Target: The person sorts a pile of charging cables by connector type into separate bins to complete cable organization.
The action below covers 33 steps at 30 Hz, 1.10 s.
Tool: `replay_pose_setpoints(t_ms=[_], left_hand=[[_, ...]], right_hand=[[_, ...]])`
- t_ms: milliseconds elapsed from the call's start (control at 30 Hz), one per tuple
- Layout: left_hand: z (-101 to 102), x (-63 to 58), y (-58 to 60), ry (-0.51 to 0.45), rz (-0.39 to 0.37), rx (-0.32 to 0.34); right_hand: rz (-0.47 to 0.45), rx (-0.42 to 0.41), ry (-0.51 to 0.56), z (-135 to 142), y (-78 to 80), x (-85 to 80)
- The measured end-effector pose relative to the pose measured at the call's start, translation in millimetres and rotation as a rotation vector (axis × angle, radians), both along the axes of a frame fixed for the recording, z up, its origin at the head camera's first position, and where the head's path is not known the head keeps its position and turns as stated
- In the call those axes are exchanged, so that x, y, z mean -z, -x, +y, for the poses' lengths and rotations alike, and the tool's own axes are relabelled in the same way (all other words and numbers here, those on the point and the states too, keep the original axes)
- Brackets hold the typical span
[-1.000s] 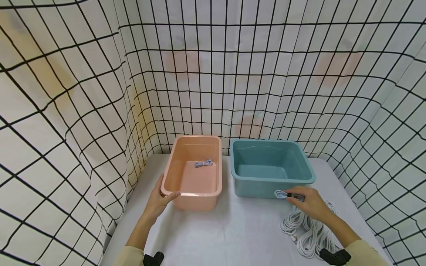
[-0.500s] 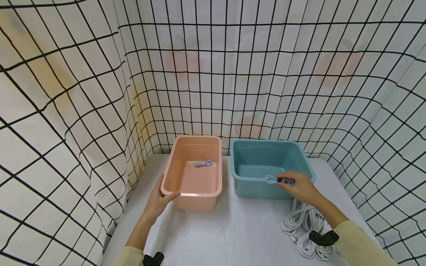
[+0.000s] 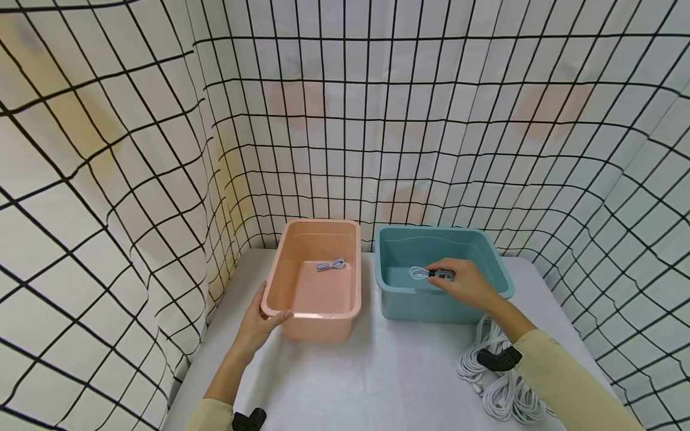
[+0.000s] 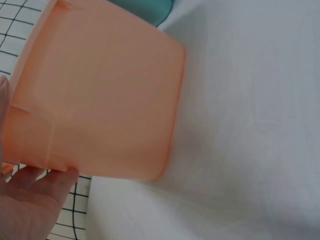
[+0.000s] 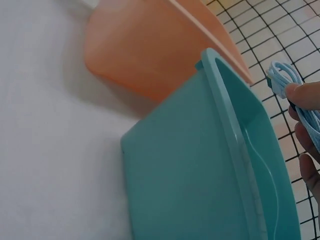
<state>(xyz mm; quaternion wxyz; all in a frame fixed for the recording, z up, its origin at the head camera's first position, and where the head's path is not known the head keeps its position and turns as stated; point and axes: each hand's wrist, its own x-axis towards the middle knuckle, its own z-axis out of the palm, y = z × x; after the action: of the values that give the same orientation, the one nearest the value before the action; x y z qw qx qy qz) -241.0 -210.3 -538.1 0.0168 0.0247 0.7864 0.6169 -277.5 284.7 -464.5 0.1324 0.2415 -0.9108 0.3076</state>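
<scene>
A coiled white cable bundle [image 3: 431, 273] with a black tie is pinched between thumb and fingers of my right hand [image 3: 462, 281], above the front part of the teal bin [image 3: 431, 306]. The right wrist view shows the looped end of the cable [image 5: 284, 75] sticking out past the thumb. My left hand [image 3: 257, 323] grips the front left corner of the peach bin [image 3: 318, 328], thumb along the front rim. Its fingertips [image 4: 67, 176] touch the outer wall in the left wrist view. Another small tied cable [image 3: 331, 264] lies on the peach bin's floor.
A pile of coiled white cables [image 3: 507, 398] lies on the table at the right front, partly hidden by the right forearm. Both bins stand side by side on a white-covered table [image 3: 388, 377]. Black netting [image 3: 409, 120] surrounds the back and sides.
My right hand has moved left and up with the cable bundle, from the teal bin's front right to over the bin. My left hand stays at the peach bin's corner.
</scene>
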Motion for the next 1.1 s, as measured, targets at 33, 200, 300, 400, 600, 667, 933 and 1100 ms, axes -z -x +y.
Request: replay_pose_setpoints(t_ms=[33,200,300,400,600,667,933,1100], left_hand=[[0.1,0.2,0.2,0.000,0.001,-0.001],[0.4,1.1,1.0,0.006,0.002,-0.007],[0.7,1.3,1.5,0.010,0.003,-0.010],[1.0,1.6,1.8,0.009,0.003,-0.012],[-0.8,1.1,0.9,0.002,0.003,-0.001],[-2.2,0.2,0.0,0.008,0.001,-0.003],[-5.4,-3.0,-1.3,0.021,-0.006,-0.009],[-1.1,-2.2,0.0,0.026,-0.009,0.005]], right_hand=[[0.001,-0.006,0.001,-2.3,1.5,-1.5],[-0.022,-0.016,0.002,-12.1,9.2,-7.6],[-0.027,-0.027,0.009,-17.0,13.5,-9.9],[-0.028,-0.049,0.022,-22.1,17.8,-11.9],[-0.055,-0.083,0.046,-39.9,28.0,-19.4],[-0.068,-0.093,0.052,-48.4,33.6,-22.7],[-0.073,-0.131,0.058,-84.5,57.5,-31.8],[-0.101,-0.120,0.055,-104.4,68.8,-33.4]])
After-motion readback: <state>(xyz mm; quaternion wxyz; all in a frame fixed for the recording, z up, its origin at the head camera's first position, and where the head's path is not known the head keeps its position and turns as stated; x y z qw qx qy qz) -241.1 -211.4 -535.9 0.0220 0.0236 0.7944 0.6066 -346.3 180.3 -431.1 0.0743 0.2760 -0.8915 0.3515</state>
